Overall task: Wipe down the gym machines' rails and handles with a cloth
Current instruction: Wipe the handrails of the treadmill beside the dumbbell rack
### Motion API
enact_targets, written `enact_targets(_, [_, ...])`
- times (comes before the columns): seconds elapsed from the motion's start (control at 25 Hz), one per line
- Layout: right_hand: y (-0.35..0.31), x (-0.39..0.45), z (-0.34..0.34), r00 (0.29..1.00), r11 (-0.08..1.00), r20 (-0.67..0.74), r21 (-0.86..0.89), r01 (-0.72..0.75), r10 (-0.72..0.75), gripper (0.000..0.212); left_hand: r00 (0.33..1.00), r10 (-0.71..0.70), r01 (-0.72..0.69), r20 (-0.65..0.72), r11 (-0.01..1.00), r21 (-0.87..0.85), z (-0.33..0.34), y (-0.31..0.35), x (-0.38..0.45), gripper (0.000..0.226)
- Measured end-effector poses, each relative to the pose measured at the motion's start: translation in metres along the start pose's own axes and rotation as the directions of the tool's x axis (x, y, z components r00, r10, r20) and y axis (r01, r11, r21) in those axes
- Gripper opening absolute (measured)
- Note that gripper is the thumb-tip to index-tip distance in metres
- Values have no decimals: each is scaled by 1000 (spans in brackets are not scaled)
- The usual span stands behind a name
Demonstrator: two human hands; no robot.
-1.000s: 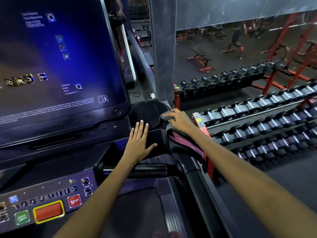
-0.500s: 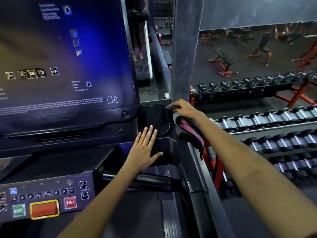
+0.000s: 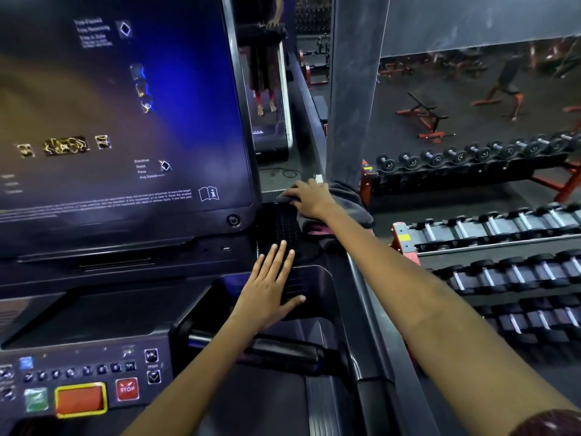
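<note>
My right hand (image 3: 309, 198) lies on a dark grey cloth with a pink strip (image 3: 352, 202) and presses it onto the far right corner of the treadmill console (image 3: 279, 225), just right of the screen. The cloth bunches under my wrist and hangs over the console's outer edge. My left hand (image 3: 267, 291) rests flat, fingers straight and spread, on the black console ledge nearer to me and holds nothing. Below it runs the black front handlebar (image 3: 283, 350). The right side rail (image 3: 371, 309) runs back toward me under my right forearm.
The big lit screen (image 3: 125, 121) fills the upper left. The button panel with a red stop button (image 3: 127, 388) sits at the lower left. A grey pillar (image 3: 352, 89) stands just behind the cloth. Racks of dumbbells (image 3: 503, 221) line the right side.
My right hand slid the cloth forward along the console's right edge to its far corner. My left hand stayed flat on the ledge.
</note>
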State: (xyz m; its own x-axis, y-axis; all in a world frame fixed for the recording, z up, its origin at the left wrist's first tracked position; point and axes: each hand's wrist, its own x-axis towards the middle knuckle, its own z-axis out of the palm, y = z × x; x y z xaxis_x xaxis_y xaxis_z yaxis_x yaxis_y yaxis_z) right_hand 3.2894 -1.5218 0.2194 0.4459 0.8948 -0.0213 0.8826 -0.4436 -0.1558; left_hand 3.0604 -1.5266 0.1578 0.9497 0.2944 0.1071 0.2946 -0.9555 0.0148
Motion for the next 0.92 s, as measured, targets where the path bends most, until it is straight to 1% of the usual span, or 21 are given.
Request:
enact_targets(0.04, [-10,1,1,999,998,-7,-53,43,-43,38,1000,-5,5,8,1000,12,-1,1,0,88])
enact_targets(0.12, [-27,2,1,996,991,-6,-95,90,-91,38,999,-1,-1,45,1000,30,-5,3,1,90])
enact_targets(0.16, [-32,1,0,994,988,-8,-113,109,-111,39,996,-19,17,91,1000,16,-8,5,-1,87])
enact_targets(0.2, [-36,-3,0,991,982,-7,-135,131,-133,40,994,-40,39,103,999,15,-9,7,-4,85])
enact_targets(0.28, [-42,-14,3,983,968,-2,-174,181,-184,42,990,-99,93,105,994,58,-14,13,-8,89])
enact_targets(0.44, [-49,-48,5,964,957,-14,-126,260,-264,38,968,-217,203,128,973,112,-20,20,-21,97])
enact_targets(0.52, [-48,-65,8,951,944,-23,-132,302,-307,37,951,-271,263,147,962,73,-23,21,-24,98])
enact_targets(0.64, [-46,-84,14,925,919,-14,-121,376,-380,38,935,-308,302,175,951,61,-27,23,-27,96])
enact_targets(0.72, [-45,-82,15,935,928,3,-119,352,-354,38,922,-346,337,172,938,81,-30,24,-30,96])
enact_targets(0.76, [-47,-77,14,952,945,2,-118,305,-307,37,913,-373,363,165,928,84,-31,25,-32,96])
enact_targets(0.84, [-56,-69,11,980,976,-38,-111,189,-194,37,893,-420,414,164,907,73,-32,26,-35,97])
enact_targets(0.92, [-67,-68,14,985,986,-101,-106,126,-137,37,882,-435,430,182,900,71,-33,26,-36,98])
